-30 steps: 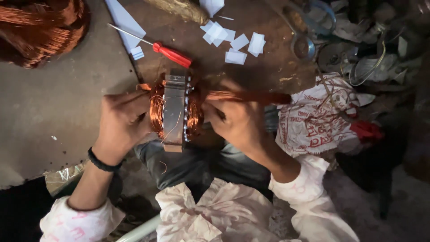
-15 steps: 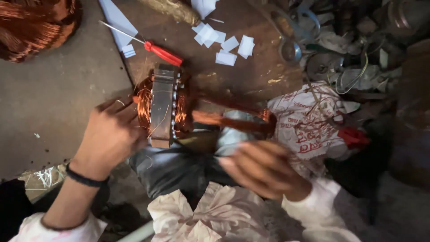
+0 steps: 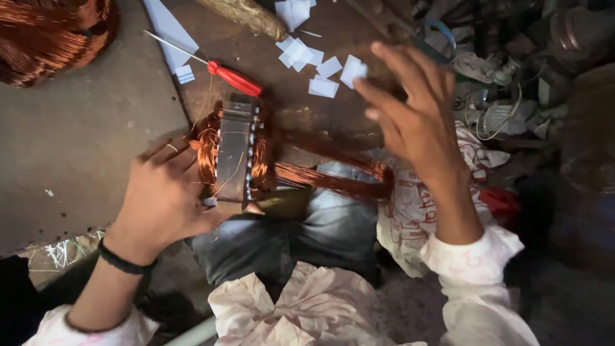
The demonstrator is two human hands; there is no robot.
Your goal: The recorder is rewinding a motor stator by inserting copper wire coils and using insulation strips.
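Note:
A metal motor stator (image 3: 234,154) wound with copper wire rests on my knee, and my left hand (image 3: 163,195) grips its left side. A bundle of copper wire (image 3: 333,176) trails from the stator to the right. My right hand (image 3: 413,112) is raised above the board with fingers spread, holding nothing, close to several small white paper pieces (image 3: 323,70). A red-handled screwdriver (image 3: 234,78) lies just above the stator.
A large coil of copper wire (image 3: 48,32) sits at the top left. A brown board (image 3: 90,128) carries the paper and tools. Printed paper (image 3: 416,205) lies at the right, with metal scrap (image 3: 506,83) beyond it. Crumpled white cloth (image 3: 314,307) lies below.
My right hand let go of the stator, dropped back toward my lap, then reached up and right toward the paper pieces. My left hand kept hold of the stator.

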